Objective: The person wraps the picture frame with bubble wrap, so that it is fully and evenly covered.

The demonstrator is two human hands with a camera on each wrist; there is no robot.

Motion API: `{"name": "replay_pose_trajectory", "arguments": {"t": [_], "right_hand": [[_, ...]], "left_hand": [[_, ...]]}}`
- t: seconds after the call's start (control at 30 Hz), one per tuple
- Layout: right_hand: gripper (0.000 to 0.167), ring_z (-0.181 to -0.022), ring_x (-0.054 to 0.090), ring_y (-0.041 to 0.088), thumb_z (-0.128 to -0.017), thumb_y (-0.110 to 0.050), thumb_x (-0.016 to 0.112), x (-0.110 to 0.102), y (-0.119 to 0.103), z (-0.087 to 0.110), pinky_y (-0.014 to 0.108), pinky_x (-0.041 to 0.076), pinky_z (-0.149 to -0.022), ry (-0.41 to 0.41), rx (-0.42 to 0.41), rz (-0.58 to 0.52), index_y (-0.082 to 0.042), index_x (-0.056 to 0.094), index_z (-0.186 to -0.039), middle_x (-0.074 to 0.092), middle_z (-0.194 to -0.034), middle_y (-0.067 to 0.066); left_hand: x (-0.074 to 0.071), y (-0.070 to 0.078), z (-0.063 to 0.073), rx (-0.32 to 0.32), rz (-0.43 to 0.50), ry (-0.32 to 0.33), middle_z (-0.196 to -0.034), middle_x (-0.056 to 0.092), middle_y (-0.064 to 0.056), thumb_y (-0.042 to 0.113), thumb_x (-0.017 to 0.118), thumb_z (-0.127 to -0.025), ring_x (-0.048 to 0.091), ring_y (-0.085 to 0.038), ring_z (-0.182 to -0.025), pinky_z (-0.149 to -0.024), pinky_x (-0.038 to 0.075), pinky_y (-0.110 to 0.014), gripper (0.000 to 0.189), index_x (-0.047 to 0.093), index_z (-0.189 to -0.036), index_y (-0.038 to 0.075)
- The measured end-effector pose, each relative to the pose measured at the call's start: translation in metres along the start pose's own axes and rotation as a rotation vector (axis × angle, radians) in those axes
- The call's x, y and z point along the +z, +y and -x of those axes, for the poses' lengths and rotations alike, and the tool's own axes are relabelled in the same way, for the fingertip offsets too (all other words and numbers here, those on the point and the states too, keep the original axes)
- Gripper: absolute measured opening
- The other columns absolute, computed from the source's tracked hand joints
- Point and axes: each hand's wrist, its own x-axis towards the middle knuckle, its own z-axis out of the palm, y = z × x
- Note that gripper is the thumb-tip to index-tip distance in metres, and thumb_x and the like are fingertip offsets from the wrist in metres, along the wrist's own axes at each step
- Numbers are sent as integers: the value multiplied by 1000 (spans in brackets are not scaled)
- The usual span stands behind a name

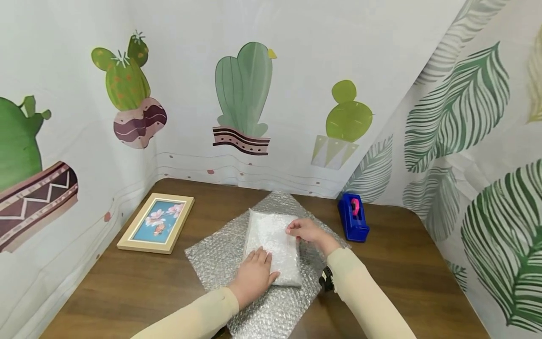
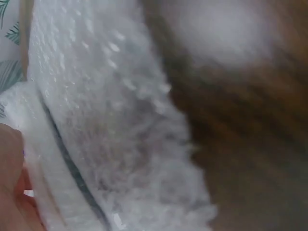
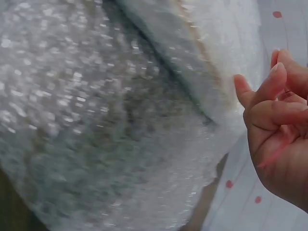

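Observation:
A flat rectangular package (image 1: 271, 235) in clear bubble wrap lies on a larger bubble wrap sheet (image 1: 211, 256), which is turned cornerwise on the table. My left hand (image 1: 252, 275) rests on the package's lower left part with fingers extended and thumb spread. At the upper right edge, my right hand (image 1: 306, 230) pinches the wrap between thumb and forefinger, its other fingers curled. In the right wrist view, that hand (image 3: 279, 120) is beside the pale package, whose dark lower edge shows. Only part of the left hand (image 2: 12, 178) appears in the left wrist view.
To the left lies a light wooden picture frame (image 1: 156, 223) with a blue flower picture. A blue tape dispenser (image 1: 354, 221) with a pink core stands at the back right. The brown table (image 1: 394, 268) meets a cloth backdrop printed with cacti and leaves.

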Motion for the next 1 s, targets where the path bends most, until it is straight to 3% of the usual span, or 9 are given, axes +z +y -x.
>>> {"name": "replay_pose_trajectory", "arguments": {"t": [0.13,0.3,0.37,0.5,0.63,0.7,0.83,1.0], "right_hand": [[17,-68,54,11,-100,-17,65,-1,-14,0,22,40,-57,-10,-58,80,-1,70,-104,71,-98,12],[15,-77,56,6,-97,-13,69,12,-27,-7,19,53,-65,-109,-302,262,1,73,-97,70,-99,15],[15,-78,56,4,-94,-13,72,21,-33,-12,18,53,-65,-147,-388,303,1,76,-96,70,-94,14],[12,-76,51,-1,-90,-12,76,38,-42,-25,14,48,-69,-170,-477,409,-1,79,-93,70,-87,10],[5,-73,45,-5,-87,-7,76,48,-43,-35,12,43,-72,-167,-483,529,-4,80,-89,69,-82,6],[4,-71,44,-2,-86,-4,76,51,-42,-38,14,42,-69,-160,-466,535,-3,77,-90,65,-78,5],[16,-66,43,6,-85,-4,79,55,-41,-38,19,38,-63,-123,-421,501,-3,66,-94,53,-72,1],[27,-65,43,10,-83,-11,83,57,-40,-37,22,36,-61,-59,-373,517,-5,60,-95,49,-73,-3]], "left_hand": [[-4,9,-2,-40,-75,-73,-135,69,-12,50,55,-102,64,-26,-130,-109,53,-37,56,68,-132,4],[-7,19,-3,-51,-185,-163,-141,67,-11,50,50,-104,62,-24,-135,-113,50,-36,58,65,-137,6],[-9,23,-3,-49,-218,-165,-141,67,-12,49,49,-104,62,-25,-135,-113,50,-36,57,65,-137,4],[-8,28,-2,-55,-263,-97,-135,70,-13,48,53,-102,65,-25,-130,-107,53,-33,57,68,-132,2],[-5,28,-1,-51,-276,-56,-133,70,-13,48,55,-101,65,-24,-129,-104,53,-32,56,69,-130,2],[-3,27,0,-44,-284,-54,-134,70,-13,49,54,-102,64,-24,-131,-105,52,-32,56,68,-131,3],[-1,21,1,-4,-305,-34,-133,70,-12,50,53,-102,61,-28,-134,-110,51,-37,56,70,-129,5],[-2,9,-1,50,-236,15,-123,69,-10,50,56,-101,63,-32,-130,-111,50,-40,53,71,-123,4]]}}
